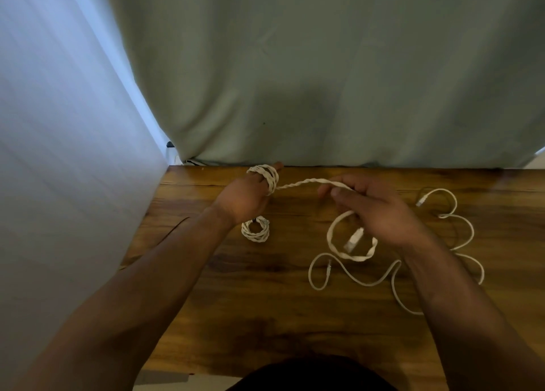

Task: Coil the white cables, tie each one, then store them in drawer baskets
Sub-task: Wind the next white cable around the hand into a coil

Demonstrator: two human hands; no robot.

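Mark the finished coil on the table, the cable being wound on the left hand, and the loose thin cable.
finished coil [256, 237]: head view, near rim of its loops.
braided cable [271, 180]: head view, turns wrapped round the left hand [243, 197].
loose thin cable [473, 231]: head view, bend right of the right hand [377, 210].

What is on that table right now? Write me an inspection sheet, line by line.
Surface: wooden table, dark grain.
Job's things: braided cable partly wound round the left hand's fingers; finished coil lying by the left wrist; loose cable sprawled at right, uncoiled; drawer baskets not seen.
Clutter: nothing seen.
Hands: left hand with fingers extended, carrying the turns; right hand pinches the braided cable's free run.
Cables: the braided cable's tail loops below the right hand, ending in a plug.
Surroundings: grey-green curtain behind the table; pale wall at left.
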